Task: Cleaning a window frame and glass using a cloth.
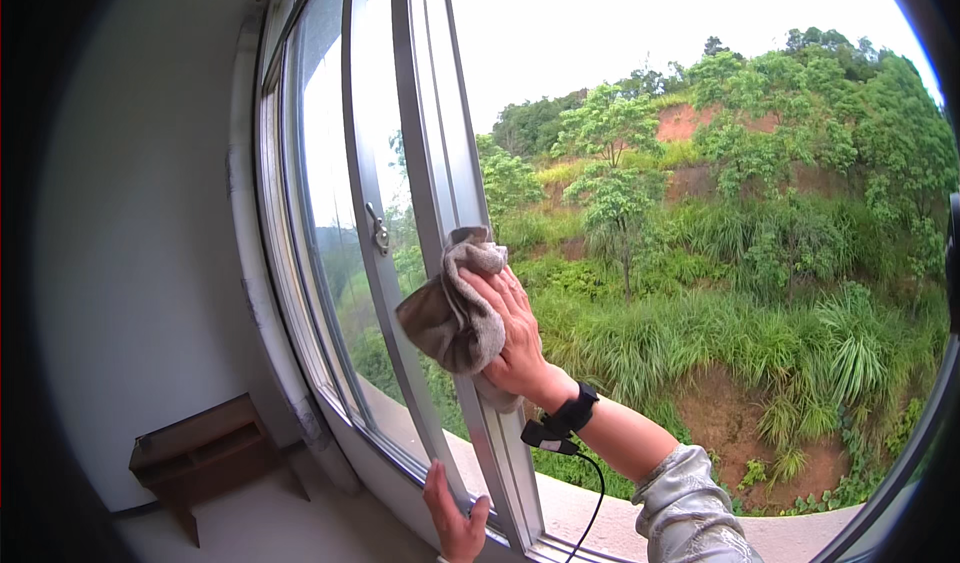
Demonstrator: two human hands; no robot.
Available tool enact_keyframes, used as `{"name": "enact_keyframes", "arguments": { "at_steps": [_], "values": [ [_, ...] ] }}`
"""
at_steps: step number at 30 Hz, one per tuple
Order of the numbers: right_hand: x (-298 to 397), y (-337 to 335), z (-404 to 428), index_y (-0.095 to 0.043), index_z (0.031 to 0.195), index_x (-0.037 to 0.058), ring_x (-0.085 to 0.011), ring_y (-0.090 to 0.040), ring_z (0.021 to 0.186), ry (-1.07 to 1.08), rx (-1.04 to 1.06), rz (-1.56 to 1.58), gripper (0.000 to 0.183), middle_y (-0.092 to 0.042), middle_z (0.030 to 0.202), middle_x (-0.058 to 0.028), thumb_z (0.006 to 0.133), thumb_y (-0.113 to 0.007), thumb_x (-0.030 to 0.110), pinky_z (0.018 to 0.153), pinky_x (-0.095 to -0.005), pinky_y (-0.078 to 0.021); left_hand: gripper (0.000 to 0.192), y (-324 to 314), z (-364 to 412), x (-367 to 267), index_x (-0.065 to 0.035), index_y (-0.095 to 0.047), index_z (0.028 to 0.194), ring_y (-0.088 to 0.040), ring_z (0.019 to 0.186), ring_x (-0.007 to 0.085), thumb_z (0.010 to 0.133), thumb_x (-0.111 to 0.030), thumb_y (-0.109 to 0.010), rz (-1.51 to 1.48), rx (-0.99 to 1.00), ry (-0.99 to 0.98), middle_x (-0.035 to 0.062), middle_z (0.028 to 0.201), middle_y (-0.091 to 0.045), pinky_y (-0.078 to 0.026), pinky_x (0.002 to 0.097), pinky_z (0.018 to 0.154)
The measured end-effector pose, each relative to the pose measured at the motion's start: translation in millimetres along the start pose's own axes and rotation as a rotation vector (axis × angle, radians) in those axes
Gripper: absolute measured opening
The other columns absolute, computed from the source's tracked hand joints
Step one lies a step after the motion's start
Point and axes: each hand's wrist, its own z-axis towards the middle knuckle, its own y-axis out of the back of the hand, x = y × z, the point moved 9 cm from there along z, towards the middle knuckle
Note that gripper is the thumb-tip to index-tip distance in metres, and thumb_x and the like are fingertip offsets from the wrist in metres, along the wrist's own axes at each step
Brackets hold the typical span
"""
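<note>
My right hand (517,338) presses a bunched grey-brown cloth (472,308) against the upright metal post of the window frame (442,135). Part of the cloth hangs loose to the left of my fingers. Low in the view, my left hand (454,522) is raised with thumb and fingers apart and nothing in it. It is beside the bottom of the sliding sash (409,353); whether it touches the metal I cannot tell. A crescent latch (379,233) sits on the sash stile, left of the cloth.
A black strap (574,409) with a small module and a dangling cable (600,480) is on my right wrist. Beyond the opening lie a pale outer ledge (600,507) and a green hillside (675,323). A brown wooden desk (217,458) and a wall pipe (262,278) are at left.
</note>
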Motion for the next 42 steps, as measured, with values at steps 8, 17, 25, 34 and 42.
{"name": "enact_keyframes", "arguments": {
  "at_steps": [8,17,25,34,42],
  "values": [
    [-17.5,-0.5,46.2,-0.045,0.137,0.0027,-0.0395,-0.034,0.136,0.089,0.067,0.063,0.056,-0.043,0.141,-0.023,0.085,-0.054,0.024,0.115,-0.0484,-0.022,0.088,-70.6,60.9,-4.2,0.0078,-0.023,0.144,-0.043,0.125,0.0422,0.085,-0.045,-0.063,-0.269,-0.088,-0.07,0.0278,0.138,-0.039,-0.034,0.0454,0.105],
    [-65.9,26.5,345.8,-0.061,0.115,0.001,-0.0241,-0.064,0.098,0.144,-0.13,0.023,0.043,-0.066,0.104,-0.0167,0.09,-0.055,0.036,0.083,-0.0354,-0.0507,0.061,-82.2,39.8,-2.4,0.0059,-0.031,0.144,-0.028,0.137,0.0469,0.093,-0.021,-0.05,-0.256,0.073,0.055,0.0293,0.147,-0.032,-0.025,0.0489,0.113],
    [-92.4,19.9,390.9,-0.059,0.119,0.0006,-0.0249,-0.064,0.099,0.041,-0.149,0.075,0.05,-0.066,0.106,-0.0171,0.089,-0.055,0.04,0.084,-0.0353,-0.0503,0.075,-88.3,35.5,17.4,0.0051,-0.025,0.146,-0.038,0.131,0.0437,0.087,-0.026,-0.06,-0.236,0.017,-0.089,0.0287,0.144,-0.037,-0.029,0.0477,0.109],
    [-27.2,-18.8,95.2,-0.043,0.135,0.0007,-0.0396,-0.051,0.118,0.086,-0.059,-0.201,0.056,-0.049,0.13,-0.0229,0.083,-0.058,0.017,0.099,-0.0488,-0.0422,0.087,-80.6,56.2,24.7,0.0014,-0.008,0.152,-0.033,0.137,0.0314,0.09,-0.044,-0.049,-0.782,0.032,0.186,0.0227,0.152,-0.028,-0.025,0.0387,0.112],
    [-1.8,-4.1,-24.1,-0.039,0.142,0.0049,-0.0388,-0.026,0.141,-0.053,0.155,-0.043,0.062,-0.037,0.147,-0.0201,0.084,-0.054,0.022,0.117,-0.0498,-0.0165,0.084,-81.2,57.2,8.0,0.0061,-0.016,0.149,-0.036,0.135,0.0392,0.088,-0.043,-0.046,-0.757,0.005,-0.038,0.0295,0.148,-0.03,-0.033,0.0434,0.108]
  ]
}}
